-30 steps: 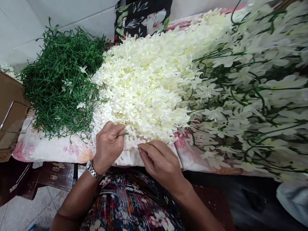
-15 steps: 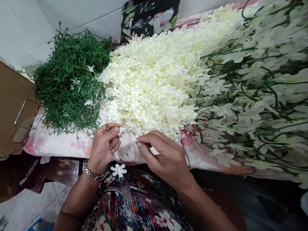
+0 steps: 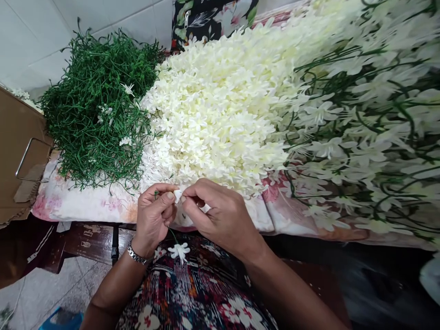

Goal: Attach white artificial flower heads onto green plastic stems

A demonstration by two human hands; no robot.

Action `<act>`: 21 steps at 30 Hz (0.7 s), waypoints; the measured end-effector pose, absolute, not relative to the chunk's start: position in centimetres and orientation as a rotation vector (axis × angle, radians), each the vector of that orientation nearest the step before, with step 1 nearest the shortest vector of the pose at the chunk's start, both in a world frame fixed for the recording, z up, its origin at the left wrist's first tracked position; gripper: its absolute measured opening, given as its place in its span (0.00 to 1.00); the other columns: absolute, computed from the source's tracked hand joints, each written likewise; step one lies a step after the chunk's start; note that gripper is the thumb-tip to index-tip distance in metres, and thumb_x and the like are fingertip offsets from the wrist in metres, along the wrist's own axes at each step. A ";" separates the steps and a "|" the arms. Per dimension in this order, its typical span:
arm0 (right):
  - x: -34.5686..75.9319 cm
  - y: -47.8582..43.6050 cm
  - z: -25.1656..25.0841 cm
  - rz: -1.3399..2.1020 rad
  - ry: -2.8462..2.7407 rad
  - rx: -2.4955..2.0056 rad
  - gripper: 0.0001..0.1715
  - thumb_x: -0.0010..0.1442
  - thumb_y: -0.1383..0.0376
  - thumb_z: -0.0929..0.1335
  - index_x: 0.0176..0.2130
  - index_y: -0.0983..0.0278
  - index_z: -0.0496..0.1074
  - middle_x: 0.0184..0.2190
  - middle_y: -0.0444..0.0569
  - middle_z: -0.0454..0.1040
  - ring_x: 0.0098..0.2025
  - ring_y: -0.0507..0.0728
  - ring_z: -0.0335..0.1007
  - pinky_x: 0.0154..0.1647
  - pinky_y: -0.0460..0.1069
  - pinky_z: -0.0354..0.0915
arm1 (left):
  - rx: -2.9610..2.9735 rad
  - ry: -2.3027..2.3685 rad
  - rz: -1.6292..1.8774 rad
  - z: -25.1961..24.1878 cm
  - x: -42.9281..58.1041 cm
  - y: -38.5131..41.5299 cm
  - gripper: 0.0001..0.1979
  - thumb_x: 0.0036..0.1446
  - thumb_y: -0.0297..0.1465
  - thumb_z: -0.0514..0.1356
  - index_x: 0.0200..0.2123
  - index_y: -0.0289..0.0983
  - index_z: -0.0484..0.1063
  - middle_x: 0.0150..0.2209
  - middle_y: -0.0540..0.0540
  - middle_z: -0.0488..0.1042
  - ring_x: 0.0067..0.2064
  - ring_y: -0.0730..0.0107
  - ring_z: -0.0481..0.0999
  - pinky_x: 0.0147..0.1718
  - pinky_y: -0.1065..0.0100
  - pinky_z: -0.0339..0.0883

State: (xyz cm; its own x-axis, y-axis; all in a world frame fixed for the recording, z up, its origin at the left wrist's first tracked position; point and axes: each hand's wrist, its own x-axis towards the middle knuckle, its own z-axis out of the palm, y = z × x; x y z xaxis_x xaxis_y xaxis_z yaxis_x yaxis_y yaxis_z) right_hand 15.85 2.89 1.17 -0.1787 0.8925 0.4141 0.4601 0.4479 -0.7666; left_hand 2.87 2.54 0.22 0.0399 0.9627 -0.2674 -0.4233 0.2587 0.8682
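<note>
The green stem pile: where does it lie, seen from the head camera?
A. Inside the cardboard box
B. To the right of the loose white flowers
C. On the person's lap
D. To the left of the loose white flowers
D: the green stem pile sits on the flowered cloth, directly left of the heap of loose white flowers.

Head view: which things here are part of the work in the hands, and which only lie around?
In the work:
- left hand, pinching a green stem with one flower hanging from it
- right hand, holding a white blossom to the stem tip
- pile of loose white blossoms
- pile of green stems

Lying about:
- finished flower sprays
- cardboard box
- black floral bag
</note>
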 end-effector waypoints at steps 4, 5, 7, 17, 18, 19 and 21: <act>16.1 2.7 0.6 0.612 -1.868 -1.115 0.08 0.53 0.71 0.59 0.25 0.67 0.65 0.20 0.44 0.61 0.24 0.48 0.56 0.25 0.44 0.55 | 0.770 1.049 1.212 -0.2 2.8 2.2 0.05 0.45 0.29 0.61 0.28 0.34 0.71 0.10 0.59 0.50 0.11 0.87 0.46 0.10 0.81 0.44; 16.2 2.6 0.5 0.607 -1.888 -1.109 0.08 0.53 0.72 0.59 0.25 0.67 0.65 0.20 0.44 0.61 0.24 0.48 0.56 0.25 0.45 0.55 | 0.798 1.056 1.211 -0.4 2.8 2.1 0.05 0.45 0.30 0.61 0.28 0.34 0.72 0.11 0.59 0.51 0.12 0.88 0.46 0.10 0.81 0.43; 16.3 2.5 0.3 0.588 -1.912 -1.102 0.08 0.53 0.72 0.59 0.26 0.68 0.65 0.20 0.44 0.61 0.24 0.48 0.56 0.25 0.45 0.55 | 0.854 1.062 1.207 -0.7 2.7 1.9 0.06 0.45 0.30 0.61 0.29 0.34 0.72 0.13 0.58 0.54 0.13 0.88 0.48 0.11 0.80 0.43; 15.7 1.6 -0.4 0.382 -1.927 -1.109 0.04 0.51 0.74 0.62 0.28 0.69 0.66 0.21 0.47 0.64 0.25 0.50 0.59 0.26 0.46 0.59 | 0.916 1.010 1.186 -1.0 2.2 1.7 0.03 0.44 0.28 0.62 0.26 0.36 0.73 0.24 0.53 0.63 0.15 0.89 0.53 0.11 0.81 0.44; 15.5 1.5 -0.5 0.348 -1.915 -1.099 0.03 0.51 0.74 0.63 0.28 0.68 0.66 0.22 0.48 0.65 0.26 0.50 0.60 0.27 0.46 0.60 | 0.860 0.997 1.190 -1.0 2.3 1.6 0.03 0.44 0.28 0.62 0.26 0.36 0.73 0.22 0.53 0.62 0.14 0.89 0.52 0.10 0.81 0.44; 15.3 1.4 -0.7 0.303 -1.901 -1.086 0.03 0.50 0.74 0.63 0.29 0.68 0.66 0.22 0.48 0.66 0.27 0.51 0.61 0.28 0.47 0.61 | 0.807 0.991 1.201 -1.0 2.3 1.5 0.03 0.44 0.28 0.62 0.26 0.36 0.73 0.21 0.54 0.62 0.14 0.89 0.51 0.10 0.81 0.44; 15.0 1.3 -1.0 0.212 -1.868 -1.073 0.05 0.49 0.75 0.64 0.30 0.67 0.65 0.23 0.49 0.67 0.28 0.52 0.63 0.28 0.47 0.62 | 0.743 1.002 1.238 -1.2 2.6 1.4 0.02 0.43 0.28 0.62 0.25 0.37 0.73 0.17 0.56 0.60 0.13 0.89 0.49 0.09 0.81 0.44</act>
State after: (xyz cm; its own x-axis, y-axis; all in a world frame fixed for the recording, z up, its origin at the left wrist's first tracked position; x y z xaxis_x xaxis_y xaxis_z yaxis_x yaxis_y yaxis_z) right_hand 14.98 1.28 -1.04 -0.1763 0.7485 0.6392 0.5861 0.6016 -0.5427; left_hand 2.56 1.36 -1.17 0.0266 0.9780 -0.2070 -0.4064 0.1998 0.8916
